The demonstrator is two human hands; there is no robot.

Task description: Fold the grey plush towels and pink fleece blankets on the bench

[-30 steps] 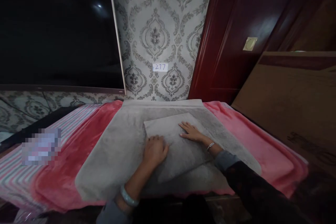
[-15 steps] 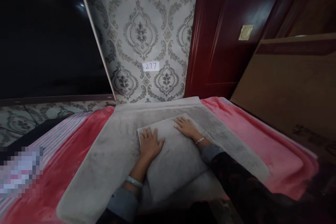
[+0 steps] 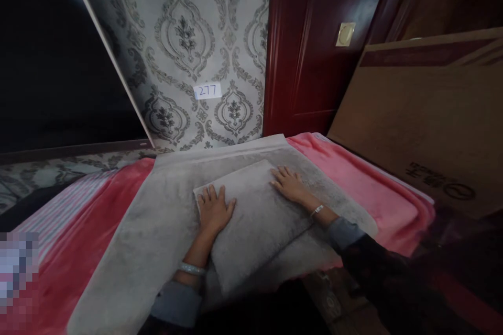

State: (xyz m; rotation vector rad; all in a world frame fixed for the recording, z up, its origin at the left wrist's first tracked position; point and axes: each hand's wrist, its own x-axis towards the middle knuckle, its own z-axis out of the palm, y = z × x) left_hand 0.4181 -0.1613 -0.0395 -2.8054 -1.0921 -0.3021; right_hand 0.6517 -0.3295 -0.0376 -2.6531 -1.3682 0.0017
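Note:
A plush grey square [image 3: 251, 220], perhaps a cushion cover or folded cloth, lies at a slant in front of me. Under it spreads a larger grey plush mat [image 3: 145, 235] with a pale far edge. My left hand [image 3: 214, 209] rests flat on the square's left side, fingers spread near its far left corner. On its right edge lies my right hand [image 3: 290, 183], palm down with fingers stretched out. Neither hand grips anything. The undersides of both palms are hidden.
Pink-red blankets [image 3: 334, 178] show on both sides of the mat. A dark television screen [image 3: 58, 73] stands at the left, a large cardboard box [image 3: 424, 120] at the right. Behind are patterned wallpaper with a paper label [image 3: 208, 90] reading 277 and a dark red door [image 3: 298, 52].
My right hand has moved from the square's far corner down along its right edge. My left hand stays near the far left corner. The whole view has shifted somewhat.

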